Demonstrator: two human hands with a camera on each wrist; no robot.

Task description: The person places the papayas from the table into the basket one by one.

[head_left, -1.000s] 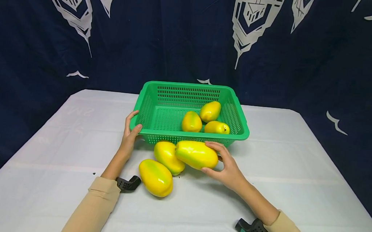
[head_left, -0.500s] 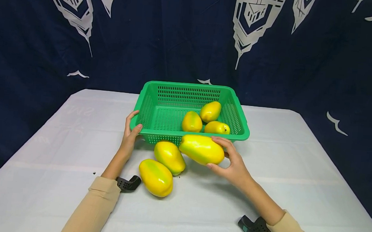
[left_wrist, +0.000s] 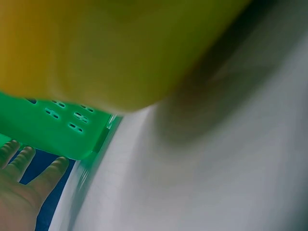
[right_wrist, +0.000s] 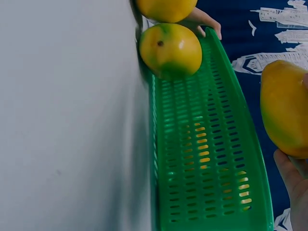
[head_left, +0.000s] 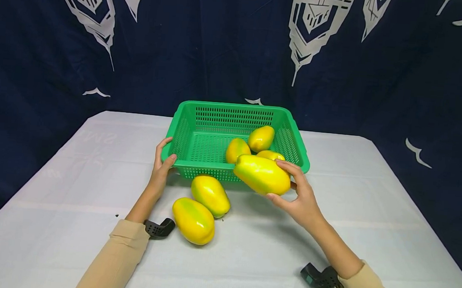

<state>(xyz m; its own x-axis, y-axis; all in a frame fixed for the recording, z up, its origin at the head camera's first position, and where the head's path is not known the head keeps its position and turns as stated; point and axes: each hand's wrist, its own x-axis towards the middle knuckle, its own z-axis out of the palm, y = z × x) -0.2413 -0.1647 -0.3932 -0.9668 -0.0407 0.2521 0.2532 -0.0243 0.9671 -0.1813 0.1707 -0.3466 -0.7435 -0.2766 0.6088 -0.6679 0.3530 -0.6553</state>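
Note:
A yellow papaya [head_left: 262, 174] with a greenish patch is held up in my right hand [head_left: 301, 199], thumb beneath and fingers over its right end. It hangs above the table, in front of the near rim of a green plastic basket [head_left: 209, 165], covering part of that rim. My left hand [head_left: 161, 170] grips the basket's left front corner, thumb on the rim. Inside the basket, on the right, lie three papayas [head_left: 261, 138], one partly hidden by the held fruit. Two more papayas [head_left: 210, 195] [head_left: 193, 221] rest on the table before the basket.
A white cloth covers the table [head_left: 89, 187]. Behind it hangs a dark blue curtain [head_left: 206, 47] with white prints. The left part of the basket floor [head_left: 208, 146] shows bare. Each wrist wears a black camera mount [head_left: 160, 228].
My right hand has lifted the papaya up and to the right, away from the two on the table toward the basket's front rim. The left hand and basket stay put.

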